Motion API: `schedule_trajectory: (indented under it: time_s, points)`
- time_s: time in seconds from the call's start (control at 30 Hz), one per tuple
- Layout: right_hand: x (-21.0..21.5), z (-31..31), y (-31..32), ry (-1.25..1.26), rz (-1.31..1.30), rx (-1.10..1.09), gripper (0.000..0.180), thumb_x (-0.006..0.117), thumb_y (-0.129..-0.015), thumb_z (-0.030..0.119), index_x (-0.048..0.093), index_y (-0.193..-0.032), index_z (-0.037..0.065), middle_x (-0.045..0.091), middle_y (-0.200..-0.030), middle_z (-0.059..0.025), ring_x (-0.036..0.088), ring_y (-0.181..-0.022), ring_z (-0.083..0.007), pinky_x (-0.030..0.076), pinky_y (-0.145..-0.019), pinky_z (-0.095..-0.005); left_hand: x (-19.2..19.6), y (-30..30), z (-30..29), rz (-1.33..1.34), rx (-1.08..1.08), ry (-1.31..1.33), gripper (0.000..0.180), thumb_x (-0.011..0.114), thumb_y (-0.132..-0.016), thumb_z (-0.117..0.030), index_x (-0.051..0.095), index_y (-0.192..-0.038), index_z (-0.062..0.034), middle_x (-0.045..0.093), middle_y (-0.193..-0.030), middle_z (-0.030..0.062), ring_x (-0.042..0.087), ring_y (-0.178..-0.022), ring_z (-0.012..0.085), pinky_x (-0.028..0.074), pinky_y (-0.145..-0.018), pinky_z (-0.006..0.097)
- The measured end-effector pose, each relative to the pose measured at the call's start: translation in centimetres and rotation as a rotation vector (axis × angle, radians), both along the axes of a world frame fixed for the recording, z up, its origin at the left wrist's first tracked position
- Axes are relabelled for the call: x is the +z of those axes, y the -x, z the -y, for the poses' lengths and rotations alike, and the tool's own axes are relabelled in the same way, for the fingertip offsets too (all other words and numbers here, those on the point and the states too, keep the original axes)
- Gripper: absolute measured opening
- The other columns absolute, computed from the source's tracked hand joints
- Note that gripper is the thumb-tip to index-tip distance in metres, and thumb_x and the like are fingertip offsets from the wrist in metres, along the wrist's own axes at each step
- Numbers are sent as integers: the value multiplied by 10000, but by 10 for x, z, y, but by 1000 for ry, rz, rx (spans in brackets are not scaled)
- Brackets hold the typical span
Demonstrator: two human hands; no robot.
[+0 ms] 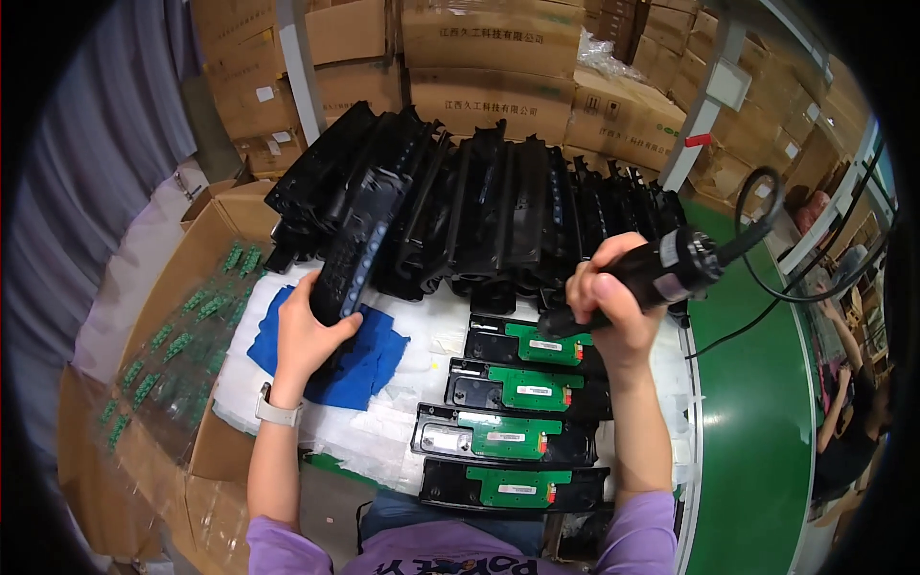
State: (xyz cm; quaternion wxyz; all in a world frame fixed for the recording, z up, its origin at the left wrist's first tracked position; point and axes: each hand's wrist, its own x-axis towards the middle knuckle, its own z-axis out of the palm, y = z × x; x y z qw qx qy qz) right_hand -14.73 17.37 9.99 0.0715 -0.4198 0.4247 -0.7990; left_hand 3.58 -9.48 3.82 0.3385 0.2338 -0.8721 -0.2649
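Note:
My left hand [311, 335] grips the lower end of a long black plastic housing [369, 225], tilted, with a row of round bluish spots along one side. Beneath it a crumpled blue cloth [379, 369] lies on the white table covering. My right hand [618, 311] is wrapped round a black electric screwdriver [671, 268]; its cabled end points up to the right and its dark front end points down to the left. Under that front end lies the farthest of several black housings with green circuit boards [517, 436], set in a column before me.
Stacked black housings [508, 211] fill the back of the table. At the left stands a cardboard box [216, 422] with small green boards in clear plastic. The screwdriver's cable [800, 297] loops at the right, over a green surface [757, 422]. Cartons [489, 91] rise behind; another person [853, 422] is far right.

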Motion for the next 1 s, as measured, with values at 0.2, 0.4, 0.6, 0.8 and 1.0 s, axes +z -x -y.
schedule_trajectory:
  time_s: [0.2, 0.4, 0.6, 0.8, 1.0]
  points:
    - [18, -27, -4, 11, -61, -65, 231, 637, -736, 64, 490, -909, 22, 503, -644, -32, 463, -511, -94, 383, -483, -221, 63, 75, 21, 19, 46, 70, 586, 743, -598, -331, 600, -987, 84, 638, -933, 237, 629, -884, 332, 484, -805, 359]
    - [23, -43, -12, 8, -111, -18, 221, 667, -718, -39, 548, -898, 10, 561, -703, -21, 515, -562, -49, 394, -524, -179, 83, 174, 37, 264, 197, 310, 604, 753, -570, -405, 626, -818, 131, 584, -948, 316, 569, -965, 386, 476, -840, 389]
    - [27, -51, -9, 0, -87, -106, 228, 677, -707, -36, 553, -889, 20, 547, -699, -5, 516, -575, -49, 404, -528, -190, 47, 201, 63, 260, 132, 369, 549, 692, -692, -408, 619, -979, 54, 584, -1069, 249, 547, -977, 413, 452, -872, 424]
    - [28, -49, -7, -5, -75, -103, 233, 690, -696, -25, 561, -885, 21, 548, -694, -3, 516, -579, -48, 405, -532, -193, 32, 194, 62, -96, 63, 552, 398, 586, -827, -330, 638, -928, 51, 639, -974, 189, 559, -937, 395, 440, -872, 406]
    - [22, -42, -8, -42, -74, -137, 256, 698, -675, -20, 563, -889, 15, 552, -680, -8, 524, -595, -60, 413, -556, -196, 39, 173, 54, -163, -55, 258, 321, 576, -838, -274, 649, -856, 38, 640, -847, 201, 607, -841, 346, 467, -775, 393]
